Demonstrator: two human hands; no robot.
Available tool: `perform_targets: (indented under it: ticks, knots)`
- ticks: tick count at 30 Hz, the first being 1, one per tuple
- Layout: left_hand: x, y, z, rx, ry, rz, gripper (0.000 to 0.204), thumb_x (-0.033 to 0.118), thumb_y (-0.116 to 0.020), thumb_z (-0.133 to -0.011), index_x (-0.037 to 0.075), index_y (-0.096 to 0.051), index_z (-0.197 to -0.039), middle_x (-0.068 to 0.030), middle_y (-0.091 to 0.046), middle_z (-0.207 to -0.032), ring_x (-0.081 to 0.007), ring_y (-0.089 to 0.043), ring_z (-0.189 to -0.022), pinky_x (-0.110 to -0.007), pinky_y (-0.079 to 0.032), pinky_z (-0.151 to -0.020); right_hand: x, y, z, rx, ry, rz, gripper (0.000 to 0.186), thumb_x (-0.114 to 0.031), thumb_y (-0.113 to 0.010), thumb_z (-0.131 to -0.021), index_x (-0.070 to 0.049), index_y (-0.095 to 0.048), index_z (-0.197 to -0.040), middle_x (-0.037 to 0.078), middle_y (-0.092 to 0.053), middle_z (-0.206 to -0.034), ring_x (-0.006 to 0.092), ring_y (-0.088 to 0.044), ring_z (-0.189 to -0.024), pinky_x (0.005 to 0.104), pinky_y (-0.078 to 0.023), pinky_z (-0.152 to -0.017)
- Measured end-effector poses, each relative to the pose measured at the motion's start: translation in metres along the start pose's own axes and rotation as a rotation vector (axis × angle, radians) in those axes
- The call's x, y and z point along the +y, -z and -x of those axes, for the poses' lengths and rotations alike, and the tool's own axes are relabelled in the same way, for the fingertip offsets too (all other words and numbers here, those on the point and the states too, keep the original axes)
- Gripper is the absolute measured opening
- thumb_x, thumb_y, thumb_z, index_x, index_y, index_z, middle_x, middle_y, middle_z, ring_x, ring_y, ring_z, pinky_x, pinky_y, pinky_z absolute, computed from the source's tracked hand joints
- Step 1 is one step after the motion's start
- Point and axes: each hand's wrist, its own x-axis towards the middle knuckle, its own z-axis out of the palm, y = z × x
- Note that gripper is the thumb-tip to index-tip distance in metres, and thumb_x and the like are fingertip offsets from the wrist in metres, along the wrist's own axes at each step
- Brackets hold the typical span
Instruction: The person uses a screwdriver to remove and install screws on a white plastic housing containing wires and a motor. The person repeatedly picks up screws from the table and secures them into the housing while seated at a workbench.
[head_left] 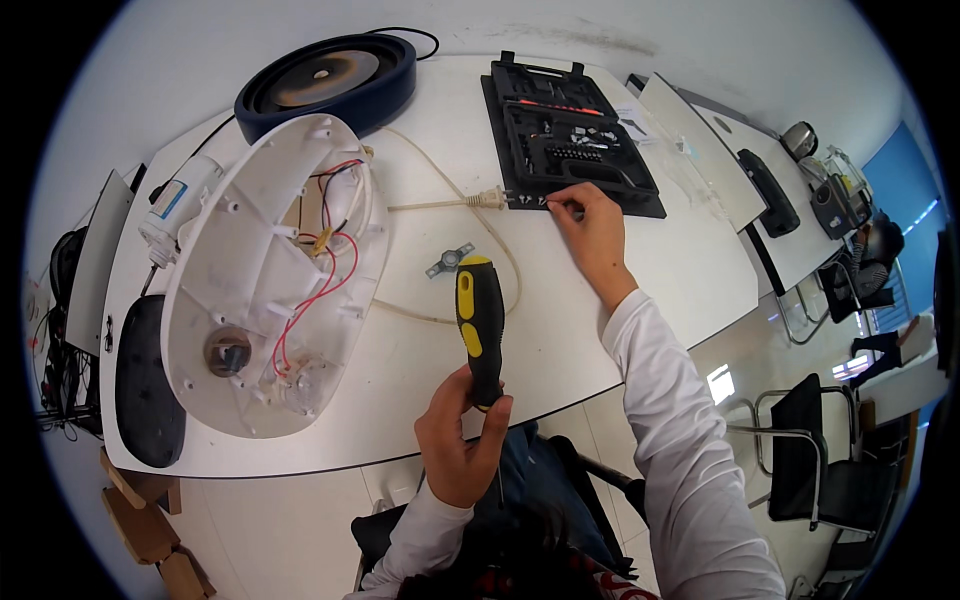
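White table [690,262] — screwdriver [482,325] held (tiled floor [300,520], black chair [798,475]).

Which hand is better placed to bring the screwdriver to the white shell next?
Probably the left hand: it holds the screwdriver and is nearer the white shell. The right hand is farther away, its fingertips near the tool case.

The screwdriver handle [484,330] looks matt plastic, the white housing [252,270] smooth plastic.
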Motion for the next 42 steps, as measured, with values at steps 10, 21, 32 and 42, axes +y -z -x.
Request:
perform_targets:
  ticks: [10, 21, 32, 42]
  knots:
    - [-0.001, 0.001, 0.001, -0.007, -0.005, -0.01, 0.026, 0.021, -0.06, -0.088, -0.005, -0.055, -0.091, -0.0088, -0.061, -0.07, -0.0093, -0.052, -0.054, -0.021, -0.041, -0.051, 0.006, -0.002, -0.001, -0.035, 0.014, -0.064, 0.01, -0.001, -0.068, -0.074, -0.003, -0.068, -0.084, 0.005, -0.061, -0.079, 0.0134, -0.058, -0.067, 0.0238, -0.047, -0.059]
    - [0.003, -0.001, -0.001, -0.023, 0.029, 0.032, 0.022, 0.018, -0.058, -0.088, -0.003, -0.056, -0.092, -0.0073, -0.062, -0.071, -0.009, -0.053, -0.055, -0.021, -0.042, -0.051, 0.006, -0.001, -0.001, 0.078, -0.118, -0.227, 0.013, -0.007, -0.069, -0.076, -0.003, -0.063, -0.086, 0.004, -0.06, -0.076, 0.0109, -0.055, -0.063, 0.0234, -0.045, -0.057]
    - [0.017, 0.005, -0.006, -0.154, -0.092, -0.112, 0.023, 0.019, -0.064, -0.084, -0.001, -0.055, -0.092, -0.0105, -0.057, -0.065, -0.0246, -0.056, -0.058, -0.029, -0.042, -0.054, -0.075, 0.052, 0.045, -0.554, -0.156, -0.786, 0.07, -0.067, -0.026, -0.088, -0.006, -0.055, -0.11, -0.003, -0.05, -0.071, 0.0023, -0.039, -0.05, 0.0163, -0.023, -0.042]
    - [0.076, 0.049, 0.029, -0.184, -0.769, -0.959, 0.03, 0.02, -0.068, -0.069, 0.014, -0.06, -0.097, 0.0024, -0.048, -0.074, -0.0145, -0.052, -0.075, -0.039, -0.043, -0.09, -0.138, 0.17, 0.085, -1.085, -0.267, -0.542, 0.041, -0.008, -0.07, -0.067, 0.002, -0.051, -0.103, 0.012, -0.063, -0.086, 0.0139, -0.06, -0.059, 0.0231, -0.047, -0.055]
